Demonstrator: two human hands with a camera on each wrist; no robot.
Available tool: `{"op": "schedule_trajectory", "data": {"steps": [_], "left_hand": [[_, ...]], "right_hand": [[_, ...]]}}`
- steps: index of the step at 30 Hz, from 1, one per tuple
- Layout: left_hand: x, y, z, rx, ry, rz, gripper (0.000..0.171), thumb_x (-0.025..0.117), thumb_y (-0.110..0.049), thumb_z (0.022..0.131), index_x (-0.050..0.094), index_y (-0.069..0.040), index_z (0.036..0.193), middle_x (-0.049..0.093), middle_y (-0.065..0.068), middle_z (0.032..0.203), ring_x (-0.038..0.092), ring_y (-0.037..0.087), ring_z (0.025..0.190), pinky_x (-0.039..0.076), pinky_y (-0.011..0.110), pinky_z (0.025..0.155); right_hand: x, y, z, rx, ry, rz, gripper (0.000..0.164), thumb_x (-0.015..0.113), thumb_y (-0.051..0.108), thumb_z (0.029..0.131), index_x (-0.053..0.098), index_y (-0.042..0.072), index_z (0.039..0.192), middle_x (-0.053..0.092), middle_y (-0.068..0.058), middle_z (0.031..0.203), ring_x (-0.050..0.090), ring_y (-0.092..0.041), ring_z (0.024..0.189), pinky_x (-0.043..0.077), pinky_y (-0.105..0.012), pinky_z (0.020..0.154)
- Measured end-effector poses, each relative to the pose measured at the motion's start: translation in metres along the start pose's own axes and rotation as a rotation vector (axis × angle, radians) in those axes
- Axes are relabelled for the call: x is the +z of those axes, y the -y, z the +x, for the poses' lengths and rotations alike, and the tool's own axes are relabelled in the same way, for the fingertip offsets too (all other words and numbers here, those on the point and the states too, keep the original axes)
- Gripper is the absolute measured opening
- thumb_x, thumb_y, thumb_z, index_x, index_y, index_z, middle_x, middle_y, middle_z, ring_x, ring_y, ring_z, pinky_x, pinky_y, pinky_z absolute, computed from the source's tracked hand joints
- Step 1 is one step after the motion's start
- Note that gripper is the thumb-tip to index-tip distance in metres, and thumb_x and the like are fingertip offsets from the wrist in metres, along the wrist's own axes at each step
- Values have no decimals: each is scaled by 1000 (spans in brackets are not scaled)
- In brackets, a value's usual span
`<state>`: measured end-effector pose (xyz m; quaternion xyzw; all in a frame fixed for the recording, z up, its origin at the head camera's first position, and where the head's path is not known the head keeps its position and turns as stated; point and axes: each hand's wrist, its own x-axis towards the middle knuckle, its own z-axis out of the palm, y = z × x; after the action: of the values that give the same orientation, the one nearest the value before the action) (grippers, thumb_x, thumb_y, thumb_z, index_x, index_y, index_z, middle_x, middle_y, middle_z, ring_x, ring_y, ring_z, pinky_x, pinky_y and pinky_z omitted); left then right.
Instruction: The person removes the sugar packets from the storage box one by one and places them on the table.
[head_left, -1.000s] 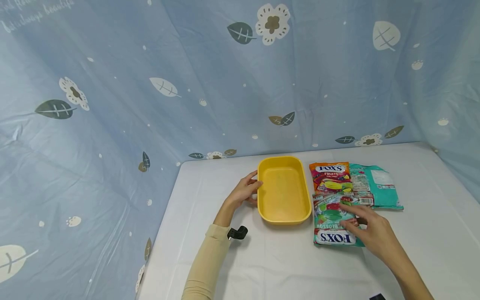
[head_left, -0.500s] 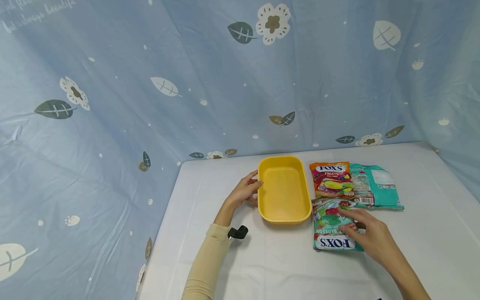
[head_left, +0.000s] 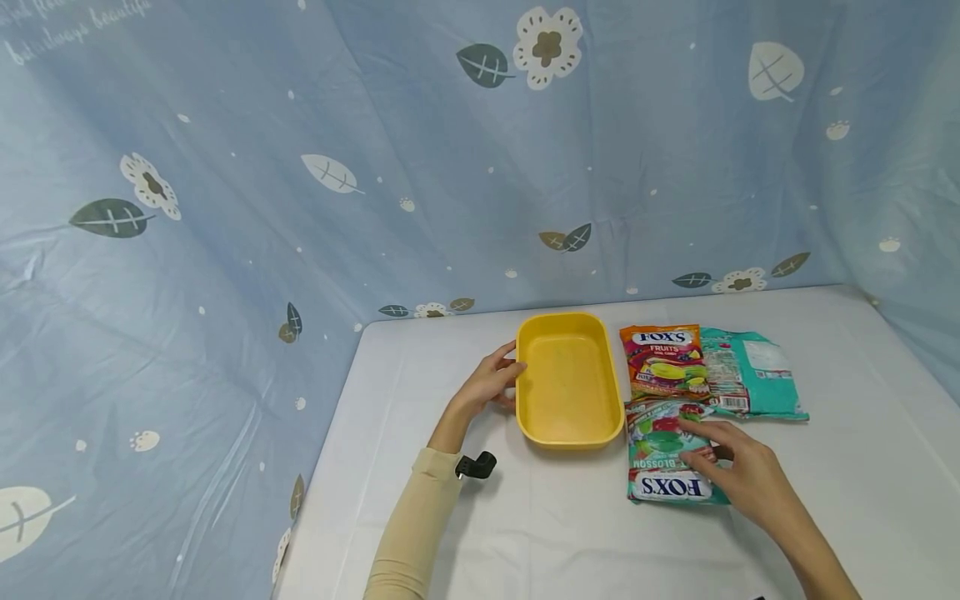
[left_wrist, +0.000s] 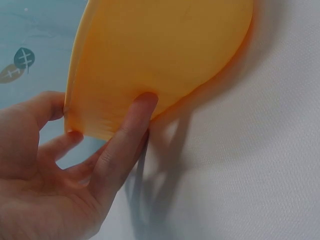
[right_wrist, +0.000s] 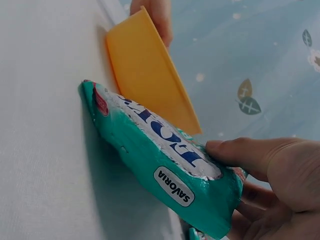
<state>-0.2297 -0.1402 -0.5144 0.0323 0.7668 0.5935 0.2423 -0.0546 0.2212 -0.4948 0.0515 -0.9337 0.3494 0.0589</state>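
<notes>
My left hand (head_left: 483,385) grips the left side of a yellow plastic tub (head_left: 570,392). In the left wrist view, several fingers press against the outer wall of the tub (left_wrist: 165,45) near its rim. My right hand (head_left: 742,462) pinches the right edge of a green Fox's candy bag (head_left: 663,454), thumb on top and fingers beneath. The right wrist view has this candy bag (right_wrist: 150,150) tilted, its held side raised off the white cloth. An orange Fox's Fruits candy bag (head_left: 652,354) lies just behind it, right of the tub.
A teal candy bag (head_left: 772,383), back side up, lies right of the orange one and partly under it. White cloth covers the table (head_left: 525,533). A blue patterned curtain (head_left: 420,167) hangs behind and to the left.
Over the first half second, the green candy bag shifted slightly toward me with my right hand. It now lies a little lower against the orange bag. The left hand and tub stay put.
</notes>
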Motion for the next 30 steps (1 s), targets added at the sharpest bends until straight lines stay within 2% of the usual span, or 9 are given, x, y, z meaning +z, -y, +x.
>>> {"op": "schedule_trajectory", "data": {"steps": [12,19,21,25,28,30], "left_hand": [[-1,1,0,7,3,-1,57,57,-34,99,33,-38,151,53,13,137,69,25,105,63,49,72],[-1,1,1,6,1,1,58,57,-34,99,33,-37,151,53,13,138,69,25,105,64,48,71],[-1,0,0,6,2,-5,58,57,-34,99,33,-37,151,53,13,137,69,25,105,64,48,71],[-1,0,-1,8,8,-13,59,58,-33,99,32,-36,152,54,13,136,69,25,105,64,48,71],[-1,0,-1,8,9,-14,59,58,-33,99,32,-35,153,54,13,136,69,24,105,64,48,71],[-1,0,-1,8,10,-14,59,58,-33,99,32,-35,153,54,13,136,69,24,105,64,48,71]], "right_hand": [[3,-10,2,23,24,30,50,80,16,81,65,13,129,66,-16,122,66,-25,93,52,-5,71],[6,-17,3,40,44,51,49,78,20,84,64,12,130,64,-20,125,66,-30,97,54,-7,71],[6,-19,3,39,39,56,49,78,21,84,64,13,130,65,-20,125,67,-23,95,54,-7,71],[7,-20,4,34,30,58,48,79,20,83,65,13,129,65,-19,125,60,2,89,53,-7,70],[8,-21,4,40,35,59,49,78,19,84,64,13,130,64,-21,126,63,-5,90,53,-8,69],[8,-21,3,52,45,61,49,77,18,85,63,12,131,62,-23,127,67,-18,92,52,-8,69]]}}
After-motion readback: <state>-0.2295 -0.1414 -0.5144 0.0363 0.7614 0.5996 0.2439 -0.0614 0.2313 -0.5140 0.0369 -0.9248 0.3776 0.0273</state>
